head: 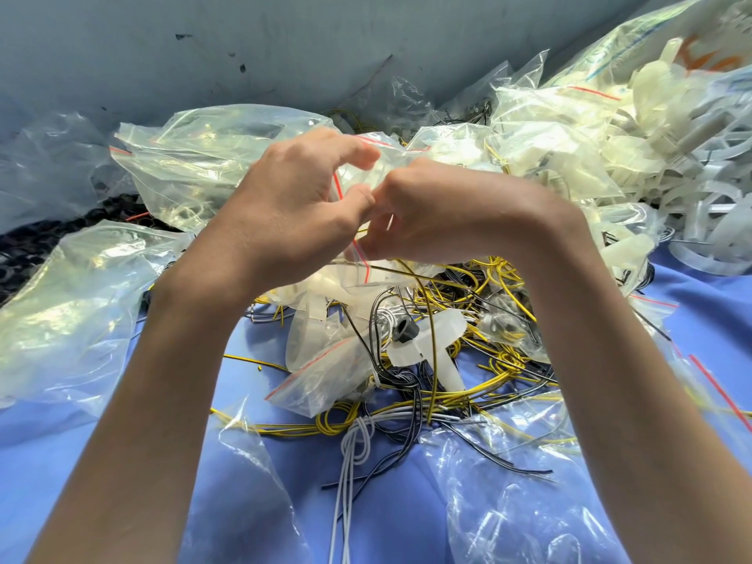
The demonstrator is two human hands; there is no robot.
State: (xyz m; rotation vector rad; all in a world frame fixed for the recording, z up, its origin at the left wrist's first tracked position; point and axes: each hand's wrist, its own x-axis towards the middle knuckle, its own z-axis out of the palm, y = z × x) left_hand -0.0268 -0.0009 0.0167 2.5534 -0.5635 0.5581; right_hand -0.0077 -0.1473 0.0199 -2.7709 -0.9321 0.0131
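You can pass over bare desk (407, 519) between your forearms; bags (81, 319) crowd both sides (wire tangle (468, 384) ahead).

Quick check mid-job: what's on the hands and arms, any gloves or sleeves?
No gloves: the left hand and right hand are bare, with no rings showing. Both forearms are bare too, with no sleeves, watch or wristband in view.

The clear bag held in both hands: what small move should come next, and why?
Probably the left hand and right hand should run their pinch along the red strip to shut the clear bag: both pinch its mouth, and white parts seem to lie inside already.
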